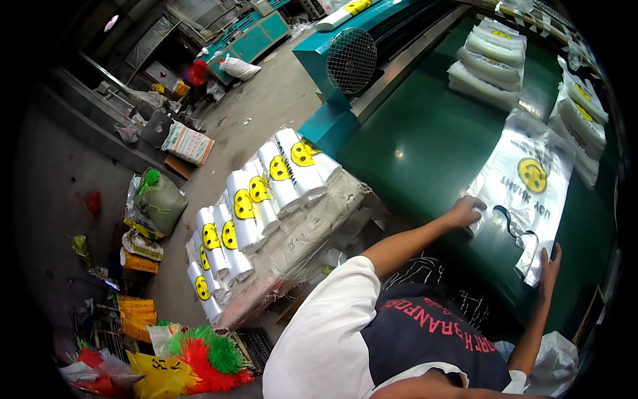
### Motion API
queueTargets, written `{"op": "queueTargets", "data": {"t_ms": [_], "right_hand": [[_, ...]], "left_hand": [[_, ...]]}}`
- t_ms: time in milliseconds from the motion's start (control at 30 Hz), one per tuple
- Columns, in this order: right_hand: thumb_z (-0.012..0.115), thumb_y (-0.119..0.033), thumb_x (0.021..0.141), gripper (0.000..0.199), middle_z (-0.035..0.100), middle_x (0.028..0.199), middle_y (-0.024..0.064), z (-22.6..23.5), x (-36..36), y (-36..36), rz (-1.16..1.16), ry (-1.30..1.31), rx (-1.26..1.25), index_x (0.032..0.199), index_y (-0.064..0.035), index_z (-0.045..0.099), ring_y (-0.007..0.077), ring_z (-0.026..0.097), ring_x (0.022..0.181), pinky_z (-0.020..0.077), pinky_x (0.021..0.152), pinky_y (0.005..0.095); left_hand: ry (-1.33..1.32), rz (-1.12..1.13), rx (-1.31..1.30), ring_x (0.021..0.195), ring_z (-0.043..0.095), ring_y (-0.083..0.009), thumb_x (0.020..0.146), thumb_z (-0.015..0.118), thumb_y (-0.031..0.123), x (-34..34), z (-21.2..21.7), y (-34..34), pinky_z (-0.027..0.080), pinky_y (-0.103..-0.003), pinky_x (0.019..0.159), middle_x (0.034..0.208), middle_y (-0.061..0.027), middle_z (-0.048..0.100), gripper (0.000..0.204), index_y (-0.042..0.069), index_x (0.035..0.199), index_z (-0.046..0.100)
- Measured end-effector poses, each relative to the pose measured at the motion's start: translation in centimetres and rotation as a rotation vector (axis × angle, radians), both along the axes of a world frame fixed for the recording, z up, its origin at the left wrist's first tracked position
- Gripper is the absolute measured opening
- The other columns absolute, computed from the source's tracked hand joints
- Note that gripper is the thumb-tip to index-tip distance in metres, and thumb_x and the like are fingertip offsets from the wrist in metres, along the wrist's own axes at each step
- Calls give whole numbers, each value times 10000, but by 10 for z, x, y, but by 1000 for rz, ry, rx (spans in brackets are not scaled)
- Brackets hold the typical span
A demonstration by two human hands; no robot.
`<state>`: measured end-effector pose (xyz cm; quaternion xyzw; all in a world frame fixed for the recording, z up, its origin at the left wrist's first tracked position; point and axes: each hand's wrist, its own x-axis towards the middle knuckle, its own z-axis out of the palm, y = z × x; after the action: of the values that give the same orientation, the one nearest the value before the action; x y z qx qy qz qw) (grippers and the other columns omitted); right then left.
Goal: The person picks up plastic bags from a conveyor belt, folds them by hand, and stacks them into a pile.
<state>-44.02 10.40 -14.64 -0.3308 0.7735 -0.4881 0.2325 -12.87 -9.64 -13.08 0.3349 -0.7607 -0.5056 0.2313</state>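
A flat stack of clear-white plastic bags (pixel 525 156) with a yellow smiley print lies on the green conveyor belt (pixel 405 159) in front of me. Its near end has a cut-out between the handle strips, with a dark looped strip (pixel 515 225) showing there. My left hand (pixel 465 211) is closed on the near left corner of the bags, fingers curled over the edge. At the near right corner, my right hand (pixel 549 263) touches the side of the stack with fingers stretched and apart. Part of its palm is turned out of sight.
Further bag stacks (pixel 492 60) sit along the belt's far end, and more (pixel 581 120) at its right. Left of the belt, rolled smiley bags (pixel 242 203) lie on a wrapped bale (pixel 292 249). A teal machine with a round fan guard (pixel 351 60) stands beyond. Sacks (pixel 163 203) line the floor.
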Motion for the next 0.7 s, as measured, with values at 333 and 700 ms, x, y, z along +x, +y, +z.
{"op": "queueTargets", "data": {"t_ms": [333,700], "right_hand": [[588,-169,895,572,608,820,105,-6,5,6,-20,-132,-82,1392,-81,318,115,525,700,429,642,264],[570,-174,912,542,314,597,-68,-5,8,8,-76,-43,-11,1393,-100,333,40,264,551,226,504,215]], "left_hand": [[16,57,-14,984,616,-279,709,613,171,3,-10,11,465,-342,891,1035,-147,657,340,16,1009,659],[-13,31,23,1013,587,-254,752,586,153,14,16,26,445,-326,886,1111,-165,620,420,-18,1136,584]]}}
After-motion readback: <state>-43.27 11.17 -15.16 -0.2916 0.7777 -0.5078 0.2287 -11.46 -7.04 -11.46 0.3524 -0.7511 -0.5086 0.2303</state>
